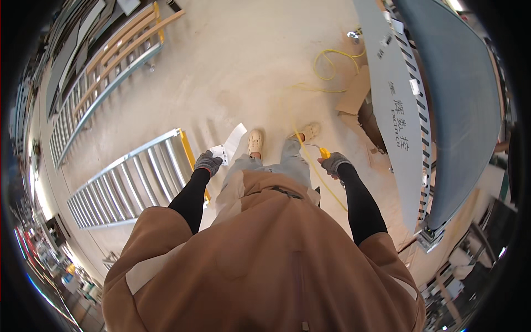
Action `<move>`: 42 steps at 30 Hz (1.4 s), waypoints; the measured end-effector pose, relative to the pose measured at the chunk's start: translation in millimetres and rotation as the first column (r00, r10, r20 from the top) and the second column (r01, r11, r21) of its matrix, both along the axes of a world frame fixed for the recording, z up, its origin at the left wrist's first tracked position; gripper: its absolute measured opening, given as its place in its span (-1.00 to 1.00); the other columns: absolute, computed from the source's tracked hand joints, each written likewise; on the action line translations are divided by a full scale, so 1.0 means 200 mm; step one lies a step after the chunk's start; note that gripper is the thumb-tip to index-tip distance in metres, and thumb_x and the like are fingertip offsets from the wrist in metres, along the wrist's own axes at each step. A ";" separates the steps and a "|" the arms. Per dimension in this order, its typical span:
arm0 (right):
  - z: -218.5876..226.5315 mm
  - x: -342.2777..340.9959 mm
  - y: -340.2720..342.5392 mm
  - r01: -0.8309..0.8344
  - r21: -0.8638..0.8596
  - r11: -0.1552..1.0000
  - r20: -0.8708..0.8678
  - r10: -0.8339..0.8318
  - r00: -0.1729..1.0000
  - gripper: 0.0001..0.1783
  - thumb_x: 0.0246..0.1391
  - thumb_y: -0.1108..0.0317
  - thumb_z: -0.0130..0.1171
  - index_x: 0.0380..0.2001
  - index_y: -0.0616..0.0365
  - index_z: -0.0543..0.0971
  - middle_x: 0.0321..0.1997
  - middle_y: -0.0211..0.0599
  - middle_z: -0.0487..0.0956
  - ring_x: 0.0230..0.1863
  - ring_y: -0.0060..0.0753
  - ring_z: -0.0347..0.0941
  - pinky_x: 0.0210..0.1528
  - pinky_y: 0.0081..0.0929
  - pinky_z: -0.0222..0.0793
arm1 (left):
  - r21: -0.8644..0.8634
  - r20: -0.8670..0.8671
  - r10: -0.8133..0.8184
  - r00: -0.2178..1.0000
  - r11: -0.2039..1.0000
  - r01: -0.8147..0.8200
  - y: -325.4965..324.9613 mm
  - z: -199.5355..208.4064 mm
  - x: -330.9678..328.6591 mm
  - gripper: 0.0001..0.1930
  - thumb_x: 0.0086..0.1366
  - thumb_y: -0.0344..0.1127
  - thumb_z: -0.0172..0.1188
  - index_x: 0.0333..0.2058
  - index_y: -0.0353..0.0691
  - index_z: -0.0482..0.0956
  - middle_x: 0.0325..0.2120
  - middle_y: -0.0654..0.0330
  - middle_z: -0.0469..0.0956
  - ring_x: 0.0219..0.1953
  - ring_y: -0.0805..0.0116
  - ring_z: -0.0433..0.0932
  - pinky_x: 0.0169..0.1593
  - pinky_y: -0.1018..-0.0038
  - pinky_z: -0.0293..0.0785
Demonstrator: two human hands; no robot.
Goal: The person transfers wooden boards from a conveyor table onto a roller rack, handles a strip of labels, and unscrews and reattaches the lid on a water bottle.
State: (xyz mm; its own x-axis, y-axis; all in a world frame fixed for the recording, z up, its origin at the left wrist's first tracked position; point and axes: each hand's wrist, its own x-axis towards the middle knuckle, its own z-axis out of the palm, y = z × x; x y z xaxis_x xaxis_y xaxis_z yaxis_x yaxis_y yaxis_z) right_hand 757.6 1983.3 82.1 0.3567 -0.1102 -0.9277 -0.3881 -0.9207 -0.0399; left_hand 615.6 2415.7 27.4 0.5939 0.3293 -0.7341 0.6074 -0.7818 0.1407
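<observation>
My left hand (208, 163), in a grey glove, grips a white panel piece (234, 139) with small dark holes near the grip. The piece sticks out up and to the right, beside my left shoe. My right hand (336, 164), gloved as well, is closed on a yellow air blow gun (324, 152). Its thin metal nozzle points left, toward my right leg. A thin yellow hose (322, 180) runs down past my right leg, left of that hand; where it joins the gun I cannot make out.
At left stands a roller conveyor (133, 182) with a yellow end, and a second rack (105, 105) with wooden bars lies beyond it. A long grey machine (395, 122) fills the right side. Near it are a cardboard piece (354, 91) and a coiled yellow hose (324, 63) on the floor.
</observation>
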 end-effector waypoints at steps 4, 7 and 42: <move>0.04 -0.10 0.18 -0.135 -0.046 0.990 -0.027 0.134 0.991 -0.46 0.00 -0.13 0.15 -0.60 0.22 0.50 -0.79 -0.33 0.41 -0.79 -0.42 0.35 -0.70 -0.43 0.31 | -0.048 -0.048 0.166 0.985 0.985 -0.168 0.06 -0.11 -0.47 -0.45 0.06 0.04 0.13 -0.17 -0.38 0.48 -0.22 -0.19 0.54 -0.07 -0.08 0.49 -0.01 0.19 0.42; 0.10 -0.10 0.29 -0.161 -0.014 0.987 -0.064 0.160 0.985 -0.46 0.01 -0.12 0.14 -0.60 0.23 0.50 -0.80 -0.32 0.41 -0.79 -0.40 0.37 -0.70 -0.44 0.31 | -0.020 -0.112 0.306 0.945 0.950 -0.310 0.03 -0.17 -0.71 -0.47 0.05 0.06 0.15 -0.20 -0.32 0.52 -0.24 -0.15 0.56 -0.09 -0.07 0.51 -0.03 0.20 0.43; 0.30 0.46 0.33 -0.262 0.498 0.827 0.665 -0.170 0.728 -0.53 0.05 -0.01 0.17 -0.48 0.26 0.47 -0.60 -0.15 0.50 -0.54 -0.18 0.44 -0.43 -0.29 0.33 | 0.051 0.181 0.504 0.844 0.853 -0.520 -0.80 0.37 0.04 -0.49 0.04 0.01 0.20 -0.13 -0.25 0.49 -0.20 -0.06 0.56 -0.10 0.02 0.53 -0.03 0.24 0.43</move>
State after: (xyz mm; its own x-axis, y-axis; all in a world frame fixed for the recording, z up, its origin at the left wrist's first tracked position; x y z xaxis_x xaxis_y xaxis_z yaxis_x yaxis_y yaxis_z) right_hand 850.1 2048.6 141.7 0.8765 0.3460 -0.3346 -0.0160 -0.6739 -0.7386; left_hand 624.4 2256.5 100.8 0.4247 0.6811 -0.5964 0.9014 -0.3797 0.2083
